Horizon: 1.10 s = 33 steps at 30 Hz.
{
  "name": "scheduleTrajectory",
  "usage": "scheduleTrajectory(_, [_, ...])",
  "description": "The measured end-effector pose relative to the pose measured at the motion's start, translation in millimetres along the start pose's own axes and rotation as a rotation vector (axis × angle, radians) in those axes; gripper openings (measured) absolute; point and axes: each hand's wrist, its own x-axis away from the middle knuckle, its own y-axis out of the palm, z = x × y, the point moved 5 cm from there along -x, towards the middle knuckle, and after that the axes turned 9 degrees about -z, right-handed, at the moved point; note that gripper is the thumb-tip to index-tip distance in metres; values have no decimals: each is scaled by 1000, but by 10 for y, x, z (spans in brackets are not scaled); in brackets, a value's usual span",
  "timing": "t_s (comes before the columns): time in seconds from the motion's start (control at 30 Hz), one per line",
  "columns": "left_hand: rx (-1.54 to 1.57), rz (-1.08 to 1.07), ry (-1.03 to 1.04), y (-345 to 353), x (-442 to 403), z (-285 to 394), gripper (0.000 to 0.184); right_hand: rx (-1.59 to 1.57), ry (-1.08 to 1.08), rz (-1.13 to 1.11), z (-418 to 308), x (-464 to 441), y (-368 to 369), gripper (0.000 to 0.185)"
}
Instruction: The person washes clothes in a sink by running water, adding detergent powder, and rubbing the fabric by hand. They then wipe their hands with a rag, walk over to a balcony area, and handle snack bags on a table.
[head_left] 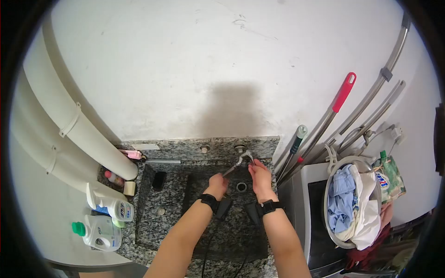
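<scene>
The left hand (pixel 216 186) looks closed around the near end of a slim, silvery metal strip (pixel 229 171), which should be stiff and light, slippery if wet, and steadiest taken at its end. The right hand (pixel 260 178) curls by the curved, shiny metal tap (pixel 240 160); its grip I cannot tell. Below and between them is a round metal drain (pixel 241 187) in the speckled stone sink (pixel 160 204).

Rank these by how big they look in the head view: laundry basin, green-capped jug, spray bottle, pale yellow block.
1. Laundry basin
2. Green-capped jug and spray bottle: too alike to rank
3. Pale yellow block
</scene>
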Motion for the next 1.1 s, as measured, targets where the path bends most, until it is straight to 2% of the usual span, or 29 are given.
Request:
scheduleTrajectory(0.03, [-105,35,13,17,-64,-50,22,88,29,51,-49,63,81,40])
scheduleTrajectory(0.07, [-70,59,15,42,-171,-140,20,86,28,50,-40,79,122,40])
scheduleTrajectory(0.1, [12,80,24,50,-253,-225,18,128,-5,53,-48,97,156,38])
scheduleTrajectory(0.13, [254,79,8,122,-405,-389,18,171,-34,61,-34,125,152,37])
scheduleTrajectory(0.17, [726,67,-45,204,-565,-579,19,173,-28,62,-14,128,135,37])
scheduleTrajectory(0.2, [1500,101,-214,176,-280,-387,20,141,-42,59,2,104,109,38])
scheduleTrajectory(0.27, [1525,147,-237,90,-55,-163,20,93,-97,61,64,33,62,35])
scheduleTrajectory(0.33, [1549,186,-273,123,2,-281,23,121,-111,56,111,-53,-24,33])
scheduleTrajectory(0.37, [1560,59,-154,146,-105,-435,18,148,-132,46,112,-70,-25,31])
scheduleTrajectory(0.43, [1573,-68,-60,135,13,-593,15,127,-139,73,69,-80,-4,28])
scheduleTrajectory(0.47, [1519,-63,-106,39,295,-561,25,166,-132,44,65,-112,-29,29])
scheduleTrajectory(0.5, [1464,-59,-149,-59,578,-566,46,204,-127,10,107,-99,-61,30])
scheduleTrajectory(0.57, [1328,-106,-60,-214,1130,-858,56,250,-124,57,180,19,-105,32])
scheduleTrajectory(0.63, [1202,-24,-114,-399,1797,-1123,62,300,-125,90,372,38,-221,34])
scheduleTrajectory(0.77, [886,222,-287,-333,2872,-2312,62,816,278,4,1325,108,-682,45])
scheduleTrajectory(0.8, [800,269,-332,-245,3104,-2534,67,822,291,-4,1483,137,-701,45])
scheduleTrajectory(0.87, [719,315,-393,35,3518,-2850,71,1280,488,-134,1863,178,-732,51])
scheduleTrajectory(0.9, [353,366,-371,129,3695,-2907,83,1286,500,-142,2026,146,-764,51])
scheduleTrajectory(0.93, [-15,401,-341,188,3806,-2898,95,1526,492,-196,2191,93,-812,59])
scheduleTrajectory(0.97, [-8,398,-354,264,3862,-2895,95,1767,475,-255,2346,34,-853,67])
scheduleTrajectory(1.0, [-12,357,-380,358,3863,-2848,108,1775,478,-265,2470,-48,-895,67])
scheduleTrajectory(1.03, [-15,316,-403,425,3831,-2807,121,1908,353,-297,2549,-153,-901,70])
scheduleTrajectory(1.07, [-8,314,-411,442,3808,-2780,121,2034,226,-330,2648,-233,-905,73])
scheduleTrajectory(1.1, [-50,294,-422,454,3786,-2751,126,2039,237,-340,2764,-327,-950,73])
